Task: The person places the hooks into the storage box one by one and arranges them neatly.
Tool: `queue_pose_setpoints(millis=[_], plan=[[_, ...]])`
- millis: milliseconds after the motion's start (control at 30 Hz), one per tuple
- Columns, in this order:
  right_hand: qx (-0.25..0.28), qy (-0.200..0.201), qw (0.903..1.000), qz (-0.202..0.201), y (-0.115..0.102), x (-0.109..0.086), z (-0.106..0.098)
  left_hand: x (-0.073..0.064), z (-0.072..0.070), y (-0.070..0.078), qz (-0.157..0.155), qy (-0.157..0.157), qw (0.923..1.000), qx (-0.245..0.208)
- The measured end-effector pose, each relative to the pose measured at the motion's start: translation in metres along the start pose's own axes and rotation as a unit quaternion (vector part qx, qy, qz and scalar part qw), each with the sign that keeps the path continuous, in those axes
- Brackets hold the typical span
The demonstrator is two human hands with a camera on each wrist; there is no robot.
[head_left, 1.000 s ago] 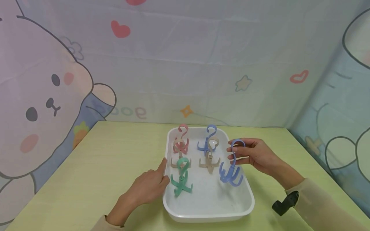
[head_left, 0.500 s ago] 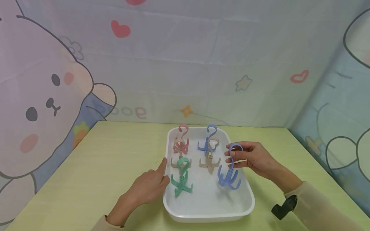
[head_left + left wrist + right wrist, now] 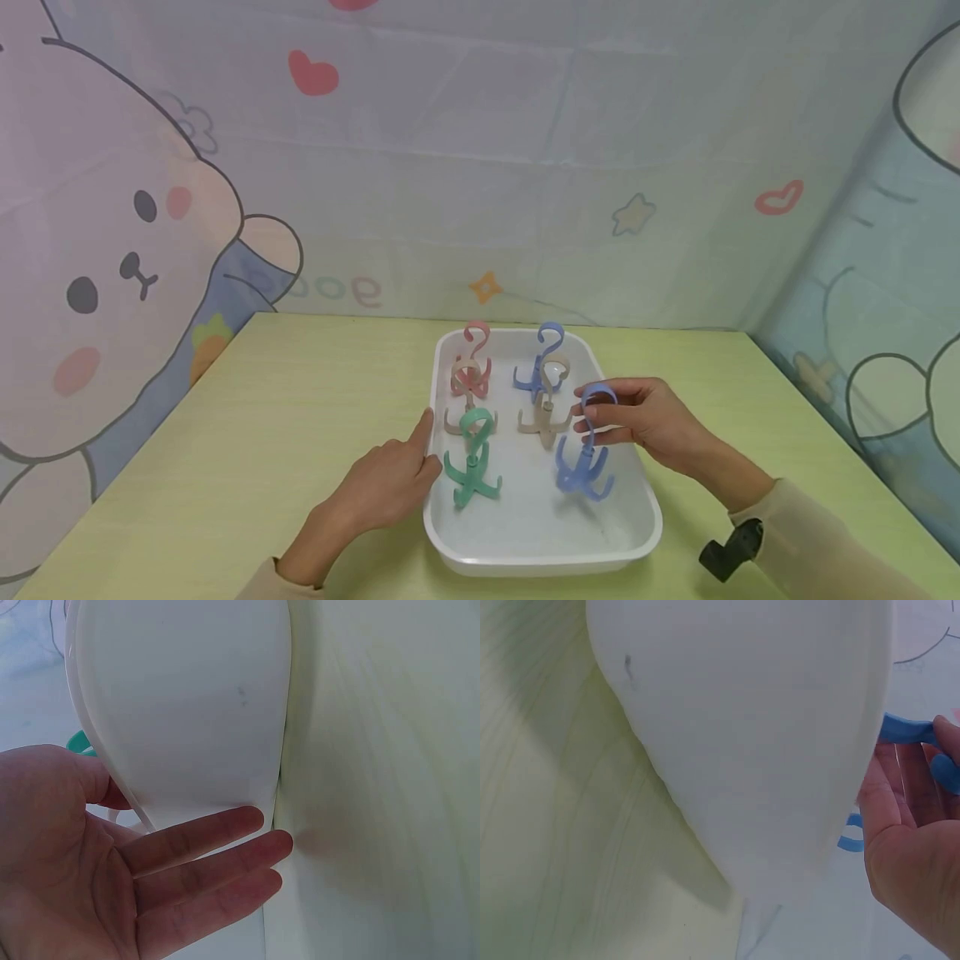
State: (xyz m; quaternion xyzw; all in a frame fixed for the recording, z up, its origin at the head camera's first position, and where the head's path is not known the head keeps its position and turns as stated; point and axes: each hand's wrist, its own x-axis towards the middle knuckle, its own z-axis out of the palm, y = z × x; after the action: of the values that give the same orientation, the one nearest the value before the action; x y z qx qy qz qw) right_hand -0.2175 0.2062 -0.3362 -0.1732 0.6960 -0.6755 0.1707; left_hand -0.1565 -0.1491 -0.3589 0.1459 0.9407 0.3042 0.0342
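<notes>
A blue swivel hook hanger (image 3: 581, 471), with several upturned prongs below a curled top hook, hangs upright over the front right of the white plastic tray (image 3: 540, 537). My right hand (image 3: 645, 417) pinches it by the curved stem between thumb and fingers. In the right wrist view, the tray's outer wall hides most of the hanger. At the tray's left side, my left hand (image 3: 382, 483) rests with its thumb at the rim. Its straight fingers (image 3: 210, 862) lie along the outer wall. A green hanger (image 3: 472, 479) stands inside, close to that thumb.
Two beige hangers (image 3: 545, 421) stand mid-tray. Behind them are a pink hanger (image 3: 471, 379) and another blue hanger (image 3: 536, 375). The tray sits on a pale yellow-green table (image 3: 262, 433), before a printed cloth backdrop (image 3: 450, 167).
My right hand has lowered the blue hanger into the tray's front right, moving left and toward me. My left hand and the other hangers have kept their places.
</notes>
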Motion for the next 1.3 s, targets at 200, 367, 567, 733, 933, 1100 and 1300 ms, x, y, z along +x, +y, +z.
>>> queue_pose_setpoints(millis=[200,367,567,733,933,1100,1300], plan=[[-0.010,-0.003,0.9999,0.003,0.006,-0.001,0.007,0.001,0.000,0.000,-0.003,0.000,1.0000,0.001],[-0.021,-0.002,0.9998,0.005,0.009,-0.001,0.011,0.000,0.000,0.000,-0.004,0.001,1.0000,0.005],[-0.044,-0.001,0.9990,0.005,0.011,-0.001,0.015,0.000,-0.001,0.001,-0.003,0.002,1.0000,0.004],[-0.069,-0.002,0.9976,0.010,0.013,-0.001,0.017,0.000,-0.001,0.001,-0.002,0.001,1.0000,0.003],[-0.093,-0.005,0.9956,0.013,0.014,-0.003,0.019,0.000,0.000,0.001,-0.003,-0.003,1.0000,0.004],[-0.118,-0.004,0.9928,0.016,0.012,-0.004,0.019,0.001,0.001,0.001,-0.005,-0.004,1.0000,0.003],[-0.172,0.014,0.9848,0.020,0.010,-0.007,0.022,0.002,0.002,0.001,-0.008,-0.005,1.0000,0.000]])
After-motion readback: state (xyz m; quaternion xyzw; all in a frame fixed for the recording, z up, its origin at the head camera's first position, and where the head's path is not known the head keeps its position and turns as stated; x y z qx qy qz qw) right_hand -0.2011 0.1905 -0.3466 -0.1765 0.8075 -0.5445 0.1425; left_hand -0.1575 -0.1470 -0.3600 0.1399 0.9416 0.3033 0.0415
